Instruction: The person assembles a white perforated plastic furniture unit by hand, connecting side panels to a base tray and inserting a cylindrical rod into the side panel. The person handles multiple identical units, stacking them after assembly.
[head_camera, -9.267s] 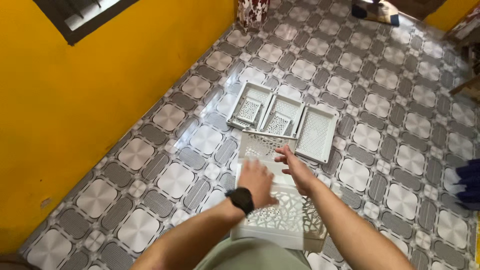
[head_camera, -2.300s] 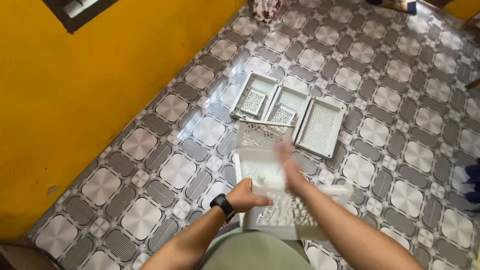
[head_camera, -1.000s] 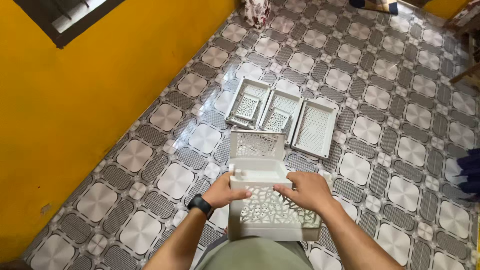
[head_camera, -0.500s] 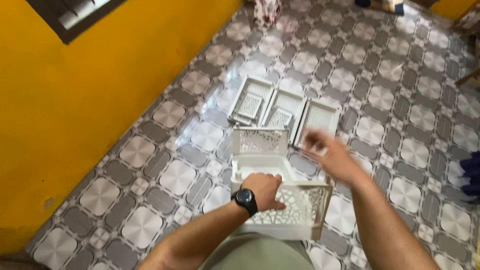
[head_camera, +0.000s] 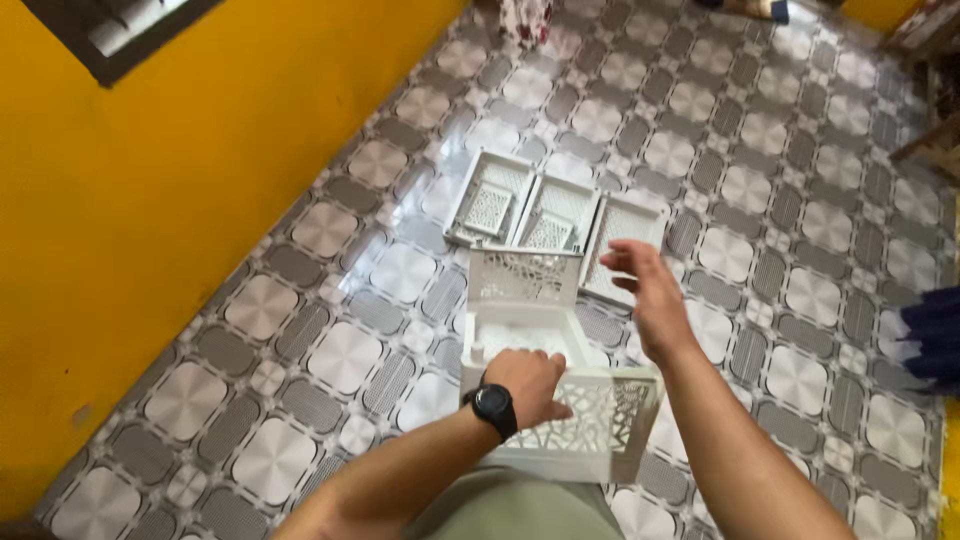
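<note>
A white plastic lattice rack stands on the tiled floor in front of me, with an upright patterned back panel and a patterned front panel. My left hand, with a black watch on the wrist, grips the top edge of the front panel. My right hand hovers open above the rack's right side, fingers spread, holding nothing. Beyond the rack lie three white lattice trays side by side on the floor.
A yellow wall runs along the left, with a dark window frame at the top. Dark blue cloth shows at the right edge. The floor has grey and white patterned tiles.
My right hand has lifted off the rack's front and moved up to the right. The left hand has shifted onto the front panel's top edge.
</note>
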